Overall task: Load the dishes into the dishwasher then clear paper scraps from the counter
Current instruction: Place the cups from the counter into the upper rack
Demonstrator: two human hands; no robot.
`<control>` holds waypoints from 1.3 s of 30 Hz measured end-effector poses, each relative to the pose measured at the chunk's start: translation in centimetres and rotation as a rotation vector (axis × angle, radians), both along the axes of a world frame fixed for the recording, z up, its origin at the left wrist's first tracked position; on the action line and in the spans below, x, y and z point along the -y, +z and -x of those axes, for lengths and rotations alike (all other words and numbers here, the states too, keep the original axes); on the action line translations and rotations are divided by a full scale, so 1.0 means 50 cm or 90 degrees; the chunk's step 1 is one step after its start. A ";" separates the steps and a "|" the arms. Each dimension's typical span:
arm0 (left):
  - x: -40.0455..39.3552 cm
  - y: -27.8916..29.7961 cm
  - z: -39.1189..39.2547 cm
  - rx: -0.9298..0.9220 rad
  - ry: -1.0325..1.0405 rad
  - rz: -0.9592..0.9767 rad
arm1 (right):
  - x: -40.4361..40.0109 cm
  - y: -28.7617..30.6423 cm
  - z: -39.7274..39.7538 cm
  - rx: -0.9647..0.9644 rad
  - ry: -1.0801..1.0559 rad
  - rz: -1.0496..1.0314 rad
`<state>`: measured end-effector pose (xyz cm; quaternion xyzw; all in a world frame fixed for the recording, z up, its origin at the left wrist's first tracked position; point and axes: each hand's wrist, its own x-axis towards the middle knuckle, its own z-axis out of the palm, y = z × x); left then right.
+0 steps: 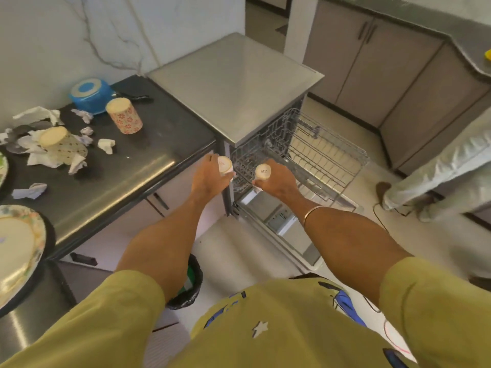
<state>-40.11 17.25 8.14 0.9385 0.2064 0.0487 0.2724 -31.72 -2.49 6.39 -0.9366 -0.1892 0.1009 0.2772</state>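
So from the head camera, both arms are stretched out toward the open dishwasher (239,102). The left hand (210,179) is wrapped around a small pale cup (225,166) held bottom-up, and the right hand (276,179) grips a second cup (263,171) the same way, its base showing some printed lettering I can't read. Both cups sit just over the near left corner of the pulled-out wire rack (318,155), which looks bare apart from its own tines; whether the cups touch it, can't tell. Below the rack the dishwasher door (281,224) lies folded down flat. Over on the dark counter (119,176), toward the back edge, there's an upside-down blue bowl (89,94) and right beside it an upturned flowery mug (124,115). Nearer the left edge another patterned mug (62,142) lies tipped in a heap of crumpled paper scraps (39,155), with more scraps scattered around it. At the front left corner a floral plate (18,248) hangs off the picture edge. Down on the floor by the counter stands a bin with a black liner (190,285); contents not clear.
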 end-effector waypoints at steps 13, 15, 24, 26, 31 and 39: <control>0.190 -0.013 -0.129 -0.013 -0.060 0.010 | 0.199 -0.022 -0.076 0.002 -0.047 -0.004; 0.217 -0.016 -0.151 -0.017 -0.055 0.012 | 0.228 -0.027 -0.102 -0.008 -0.054 -0.001; 0.333 -0.039 -0.263 -0.025 -0.017 0.041 | 0.339 -0.030 -0.216 -0.045 -0.045 0.012; 0.348 -0.047 -0.278 -0.025 -0.002 0.043 | 0.350 -0.032 -0.237 -0.064 -0.036 0.000; 0.369 -0.071 -0.292 -0.033 0.035 0.051 | 0.358 -0.038 -0.272 -0.085 0.008 0.015; 0.335 -0.101 -0.306 -0.064 0.101 0.070 | 0.293 -0.067 -0.309 -0.126 0.056 0.025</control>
